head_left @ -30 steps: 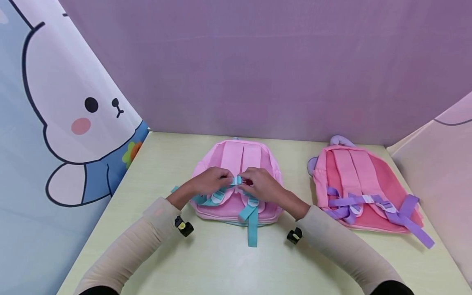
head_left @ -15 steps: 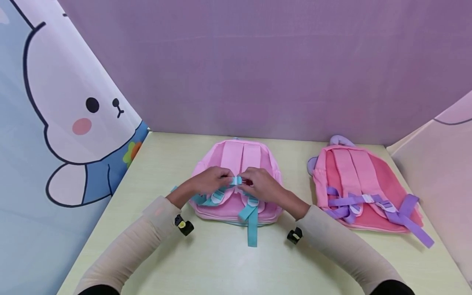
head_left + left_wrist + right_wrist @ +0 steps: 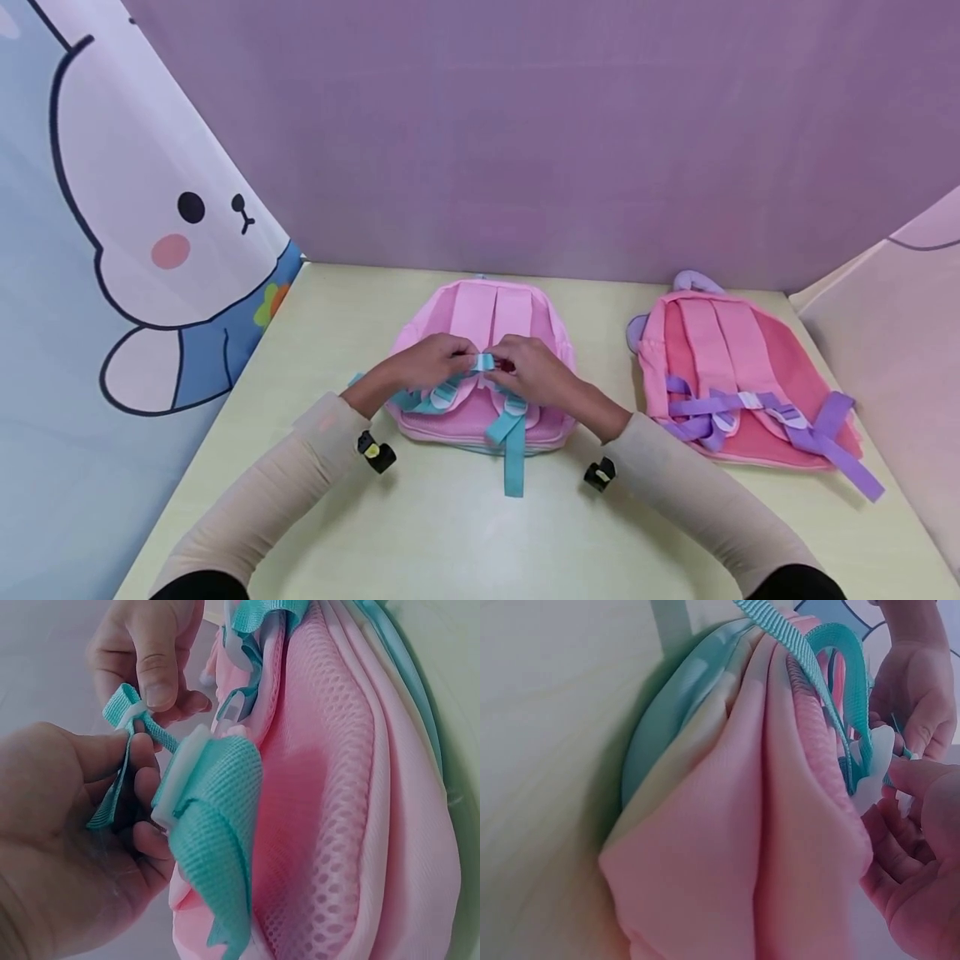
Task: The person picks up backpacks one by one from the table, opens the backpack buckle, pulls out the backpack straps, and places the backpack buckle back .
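1. Two hands, the left hand [image 3: 431,364] and right hand [image 3: 536,375], pinch the teal strap [image 3: 483,362] over the middle of the pink backpack [image 3: 472,417].
2. Working it well likely calls for level, gentle tension and untwisted webbing.
3. Between the hands, its long axis runs crosswise; the backpack's top points toward the purple backdrop [image 3: 525,150].

A pink backpack [image 3: 697,840] fills the centre, table [image 3: 532,780] at nine o'clock, teal webbing [image 3: 860,690] at one, white buckle [image 3: 875,772] at three. The right hand [image 3: 924,874], at four, pinches a white clip [image 3: 905,804] near the left hand [image 3: 913,690], at two.
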Demonstrator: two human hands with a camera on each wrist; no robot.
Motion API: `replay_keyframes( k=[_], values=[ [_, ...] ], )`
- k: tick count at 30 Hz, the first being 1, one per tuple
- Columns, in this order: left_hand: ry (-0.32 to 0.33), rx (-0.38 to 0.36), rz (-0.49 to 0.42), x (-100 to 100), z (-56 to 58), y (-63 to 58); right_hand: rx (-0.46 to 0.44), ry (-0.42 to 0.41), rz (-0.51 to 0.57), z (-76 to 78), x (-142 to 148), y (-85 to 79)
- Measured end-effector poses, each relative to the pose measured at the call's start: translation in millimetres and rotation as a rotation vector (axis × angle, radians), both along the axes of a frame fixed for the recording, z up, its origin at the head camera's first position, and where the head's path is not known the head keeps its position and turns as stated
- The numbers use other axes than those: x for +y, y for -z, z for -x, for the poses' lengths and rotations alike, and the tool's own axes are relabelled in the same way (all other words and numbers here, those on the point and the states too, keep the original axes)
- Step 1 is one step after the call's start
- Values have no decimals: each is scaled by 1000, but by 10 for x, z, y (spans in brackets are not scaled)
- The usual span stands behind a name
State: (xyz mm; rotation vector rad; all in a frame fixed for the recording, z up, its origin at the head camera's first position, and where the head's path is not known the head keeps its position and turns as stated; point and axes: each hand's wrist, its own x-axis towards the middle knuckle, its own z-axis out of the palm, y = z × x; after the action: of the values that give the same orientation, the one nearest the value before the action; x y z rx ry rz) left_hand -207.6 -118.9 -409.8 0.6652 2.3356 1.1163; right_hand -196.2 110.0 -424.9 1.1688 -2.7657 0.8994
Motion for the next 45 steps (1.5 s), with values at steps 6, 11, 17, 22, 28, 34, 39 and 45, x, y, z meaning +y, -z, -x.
replay_keyframes(
  k=[6,11,17,22,28,34,39,45],
  values=[
    [-12,7,19,-21,-6,-5,-20,22,-9,-7,2,-2],
    [-65,-7,56,-51,-15,-22,-5,23,-12,4,-13,-10],
    [-67,-13,41,-57,-23,-34,-5,20,-11,6,-25,-13],
    [-47,7,26,-34,-29,-40,-20,21,-7,2,-18,-12],
    [-34,27,17,-5,-36,-58,-15,24,-8,1,-16,-19],
    [-36,22,29,-5,-33,-48,-22,28,-10,7,-12,-6],
    [-55,2,49,-42,-31,-48,-14,25,-6,7,-10,-14],
    [-68,-20,48,-68,-29,-37,-13,27,-11,5,-14,-24]
  ],
)
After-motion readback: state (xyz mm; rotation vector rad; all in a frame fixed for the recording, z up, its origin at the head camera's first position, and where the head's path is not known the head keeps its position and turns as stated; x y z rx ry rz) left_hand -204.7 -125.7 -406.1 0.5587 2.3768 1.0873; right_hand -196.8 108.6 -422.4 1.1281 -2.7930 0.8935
